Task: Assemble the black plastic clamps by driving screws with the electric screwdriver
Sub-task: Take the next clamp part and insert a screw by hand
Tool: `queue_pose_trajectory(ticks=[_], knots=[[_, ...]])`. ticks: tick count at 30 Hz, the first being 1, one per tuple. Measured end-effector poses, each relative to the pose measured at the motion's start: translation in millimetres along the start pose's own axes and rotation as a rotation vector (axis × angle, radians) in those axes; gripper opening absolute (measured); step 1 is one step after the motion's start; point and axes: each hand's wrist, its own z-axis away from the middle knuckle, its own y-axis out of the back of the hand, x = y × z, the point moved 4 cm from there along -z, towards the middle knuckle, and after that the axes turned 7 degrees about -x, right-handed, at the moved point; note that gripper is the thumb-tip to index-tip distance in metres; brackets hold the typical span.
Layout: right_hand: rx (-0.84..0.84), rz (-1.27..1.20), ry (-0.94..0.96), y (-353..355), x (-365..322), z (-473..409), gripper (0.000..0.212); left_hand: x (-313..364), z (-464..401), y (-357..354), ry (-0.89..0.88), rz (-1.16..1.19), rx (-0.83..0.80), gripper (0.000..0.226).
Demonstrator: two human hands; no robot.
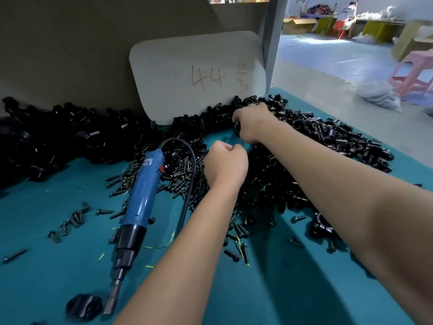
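A blue electric screwdriver (143,195) lies on the teal table (58,231), bit toward me, with its black cord looping to the right. Loose black screws (182,170) are heaped just right of it. My left hand (225,163) hovers over the screw heap's right edge, curled in a fist; nothing shows in it. A long pile of black plastic clamps (328,137) runs along the back and right. My right hand (253,123) reaches into the far part of this pile, fingers curled round a black clamp piece. One single clamp (83,307) lies near the front edge.
A pale board (199,73) marked "44" in red leans against the back wall behind the clamps. More clamps (58,137) pile up at the back left. Scattered screws (75,219) lie left of the screwdriver. A pink stool (414,73) stands on the floor beyond the table's right edge.
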Motion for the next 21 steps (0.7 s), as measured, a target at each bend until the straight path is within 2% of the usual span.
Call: queue_pose_trajectory(ticks=[2,4,11,13,16,21], knots=[[-0.100,0.066,-0.027,-16,-2,-12,0.070,-4,-6,5,0.010,-0.011,0.044,0.007],[-0.175,0.133,-0.032,-25,-4,-20,0.072,-4,-11,10,-0.005,-0.005,0.082,0.008],[-0.111,0.021,0.060,-17,-26,-19,0.031,-3,-14,21,-0.028,0.028,0.100,0.009],[-0.100,0.035,0.064,-8,-32,-18,0.007,1,-11,27,-0.058,0.031,0.116,0.008],[-0.062,-0.008,0.050,-4,-37,-19,0.033,10,-6,44,-0.114,0.038,0.163,0.009],[-0.056,-0.051,-0.020,-11,-48,0,0.046,18,6,90,-0.230,0.016,0.218,0.009]])
